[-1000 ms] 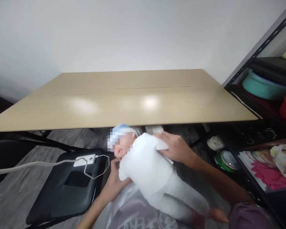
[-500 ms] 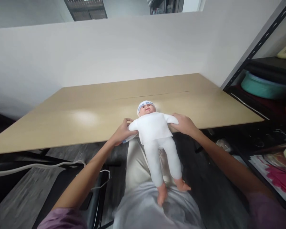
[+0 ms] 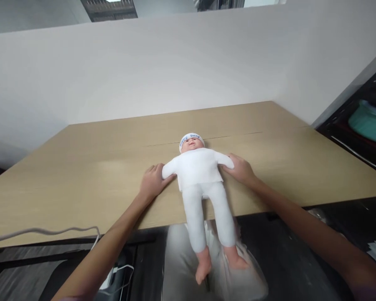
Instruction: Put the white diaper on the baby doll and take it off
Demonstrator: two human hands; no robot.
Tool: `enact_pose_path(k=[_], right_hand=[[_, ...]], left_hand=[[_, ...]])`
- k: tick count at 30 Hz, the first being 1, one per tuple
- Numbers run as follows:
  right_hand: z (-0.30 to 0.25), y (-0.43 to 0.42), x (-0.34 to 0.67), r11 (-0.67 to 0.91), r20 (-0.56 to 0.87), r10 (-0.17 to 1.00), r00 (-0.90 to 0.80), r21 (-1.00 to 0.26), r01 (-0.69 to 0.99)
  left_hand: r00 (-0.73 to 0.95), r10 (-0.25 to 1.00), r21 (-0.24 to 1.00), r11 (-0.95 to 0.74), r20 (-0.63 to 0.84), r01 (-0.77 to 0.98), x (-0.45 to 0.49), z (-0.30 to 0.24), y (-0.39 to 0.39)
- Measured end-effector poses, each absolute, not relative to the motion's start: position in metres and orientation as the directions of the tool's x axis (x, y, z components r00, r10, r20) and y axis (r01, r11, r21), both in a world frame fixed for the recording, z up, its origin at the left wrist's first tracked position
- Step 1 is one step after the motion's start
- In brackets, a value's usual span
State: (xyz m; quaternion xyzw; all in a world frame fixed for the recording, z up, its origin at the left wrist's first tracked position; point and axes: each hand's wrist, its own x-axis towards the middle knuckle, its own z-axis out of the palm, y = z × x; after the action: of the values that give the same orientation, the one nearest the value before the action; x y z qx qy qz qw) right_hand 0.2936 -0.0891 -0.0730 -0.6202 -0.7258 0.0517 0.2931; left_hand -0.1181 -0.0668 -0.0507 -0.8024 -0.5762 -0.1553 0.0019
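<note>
A baby doll [image 3: 199,179] in a white suit and a white cap lies face up on the light wooden table [image 3: 81,167]. Its head points away from me and its legs hang over the near edge. My left hand [image 3: 152,182] is closed round the doll's arm on the left side. My right hand [image 3: 240,169] grips the other arm on the right. Both hands rest on the tabletop beside the doll's torso.
A white wall stands behind the table. A dark metal shelf rack [image 3: 363,121] with a teal basin [image 3: 368,122] is at the right. A white cable [image 3: 44,231] trails along the table's near left edge, above a black chair [image 3: 119,284].
The doll has gone from my lap up onto the table, and now lies farther onto the tabletop. Both hands moved forward with it, holding its arms.
</note>
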Motion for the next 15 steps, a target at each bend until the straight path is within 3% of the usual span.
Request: enact_pose_path(k=[6,15], right_hand=[[-0.079,-0.026,0.293,0.238,0.389,0.919,-0.069,-0.406,0.883],[-0.082,0.066,0.294,0.337,0.548,0.828,-0.118,-0.318,0.886]], left_hand=[[0.257,0.917,0.167,-0.317,0.304,0.934,-0.118,-0.056,-0.007],[0.162,0.907,0.297,-0.289,0.388,0.910,-0.119,-0.063,0.088]])
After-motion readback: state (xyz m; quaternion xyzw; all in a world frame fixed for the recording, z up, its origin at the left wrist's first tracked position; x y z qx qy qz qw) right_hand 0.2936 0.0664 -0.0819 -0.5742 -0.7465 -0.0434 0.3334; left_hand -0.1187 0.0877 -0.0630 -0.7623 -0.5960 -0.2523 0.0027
